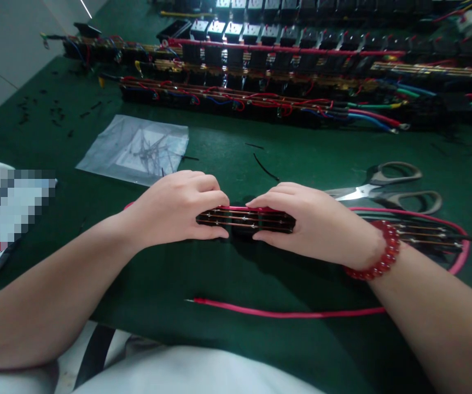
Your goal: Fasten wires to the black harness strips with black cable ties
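A black strip [242, 220] with thin copper-coloured rods lies lengthwise under both hands. My left hand [182, 205] wraps round its left part, thumb on the near side and fingers on the far side. Around its right part closes my right hand [301, 216], with a red bead bracelet on the wrist. A pink-red cable [424, 212] runs along the strip's far edge and loops round at the right, where more of the strip shows. Nearer to me, a cable end [268, 314] with a bare tip lies on the green table [219, 273].
Scissors [383, 189] lie behind my right wrist. A plastic bag [141, 148] of thin black ties is behind my left hand. Wired black strips [227, 101] span the back. A blurred-out object [6, 213] sits at the left edge.
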Available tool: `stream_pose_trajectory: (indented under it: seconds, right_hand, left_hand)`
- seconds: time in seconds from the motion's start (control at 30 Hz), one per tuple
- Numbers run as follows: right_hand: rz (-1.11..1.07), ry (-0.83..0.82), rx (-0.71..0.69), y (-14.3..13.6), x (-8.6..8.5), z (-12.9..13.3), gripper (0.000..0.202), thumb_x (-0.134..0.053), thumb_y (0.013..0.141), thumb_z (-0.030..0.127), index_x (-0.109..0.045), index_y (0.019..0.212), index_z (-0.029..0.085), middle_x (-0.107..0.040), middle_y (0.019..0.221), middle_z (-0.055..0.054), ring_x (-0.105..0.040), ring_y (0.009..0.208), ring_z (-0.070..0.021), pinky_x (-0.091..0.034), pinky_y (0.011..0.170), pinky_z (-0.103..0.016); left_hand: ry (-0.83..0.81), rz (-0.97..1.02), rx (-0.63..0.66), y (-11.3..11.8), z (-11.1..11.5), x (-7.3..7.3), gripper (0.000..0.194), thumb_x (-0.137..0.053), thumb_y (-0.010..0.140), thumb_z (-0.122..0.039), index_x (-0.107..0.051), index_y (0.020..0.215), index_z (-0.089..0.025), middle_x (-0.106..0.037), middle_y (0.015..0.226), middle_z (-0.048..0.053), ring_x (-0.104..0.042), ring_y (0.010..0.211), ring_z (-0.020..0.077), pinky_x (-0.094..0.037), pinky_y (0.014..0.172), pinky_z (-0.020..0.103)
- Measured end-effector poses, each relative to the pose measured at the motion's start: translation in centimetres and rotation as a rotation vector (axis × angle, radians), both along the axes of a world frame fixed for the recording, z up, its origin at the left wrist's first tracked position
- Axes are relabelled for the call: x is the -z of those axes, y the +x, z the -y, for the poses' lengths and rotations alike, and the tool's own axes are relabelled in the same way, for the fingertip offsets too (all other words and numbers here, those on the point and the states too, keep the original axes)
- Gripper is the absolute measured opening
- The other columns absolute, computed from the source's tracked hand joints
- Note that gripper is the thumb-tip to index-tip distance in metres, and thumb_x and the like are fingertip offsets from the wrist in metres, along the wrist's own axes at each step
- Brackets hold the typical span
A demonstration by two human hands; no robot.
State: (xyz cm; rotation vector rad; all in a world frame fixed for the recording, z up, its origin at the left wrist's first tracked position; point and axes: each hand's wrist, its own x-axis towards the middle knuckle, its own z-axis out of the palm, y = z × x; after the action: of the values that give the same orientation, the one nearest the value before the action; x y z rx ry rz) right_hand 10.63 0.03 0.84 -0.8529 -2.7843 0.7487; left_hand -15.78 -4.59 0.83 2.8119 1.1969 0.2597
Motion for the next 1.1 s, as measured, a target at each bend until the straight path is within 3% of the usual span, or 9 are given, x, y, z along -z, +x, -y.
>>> stream_pose_trajectory:
  seconds: [0.47,0.67,0.83,1.1]
  right_hand:
    - [0.057,0.032,0.006,0.2,-0.9,-0.1,0.032,-0.078,0.081,0.033,-0.074,0.111,0.023,-0.074,0.107,-0.006,-0.069,0.093,-0.0242,-0.058,0.076,-0.037]
    - [0.128,0.091,0.029,0.2,-1.2,0.2,0.028,-0.079,0.081,0.036,-0.075,0.105,0.023,-0.075,0.101,-0.006,-0.07,0.085,-0.0222,-0.056,0.068,-0.033]
    - [0.158,0.157,0.028,0.1,-1.4,0.6,0.025,-0.079,0.084,0.036,-0.077,0.103,0.021,-0.075,0.097,-0.008,-0.07,0.085,-0.0251,-0.055,0.068,-0.037]
    - [0.207,0.148,0.078,0.3,-1.7,0.8,0.024,-0.081,0.082,0.037,-0.076,0.101,0.023,-0.076,0.096,-0.007,-0.07,0.081,-0.0257,-0.054,0.063,-0.038]
  left_hand:
    - [-0.086,-0.054,-0.05,-0.2,0.1,-0.7,0.02,-0.062,0.087,-0.031,-0.071,0.1,-0.019,-0.061,0.088,0.002,-0.059,0.074,0.016,-0.04,0.065,0.028]
    - [-0.142,-0.012,-0.06,-0.4,-0.2,-0.7,0.018,-0.065,0.084,-0.03,-0.071,0.097,-0.02,-0.06,0.086,0.0,-0.058,0.073,0.0145,-0.04,0.066,0.027]
    - [-0.191,0.026,-0.067,-0.4,-0.3,-0.7,0.019,-0.066,0.083,-0.03,-0.071,0.098,-0.02,-0.059,0.086,0.0,-0.057,0.072,0.0139,-0.04,0.065,0.026]
    - [-0.199,0.031,-0.064,-0.5,-0.4,-0.6,0.019,-0.067,0.083,-0.031,-0.07,0.098,-0.02,-0.058,0.086,0.0,-0.057,0.073,0.0139,-0.039,0.064,0.026]
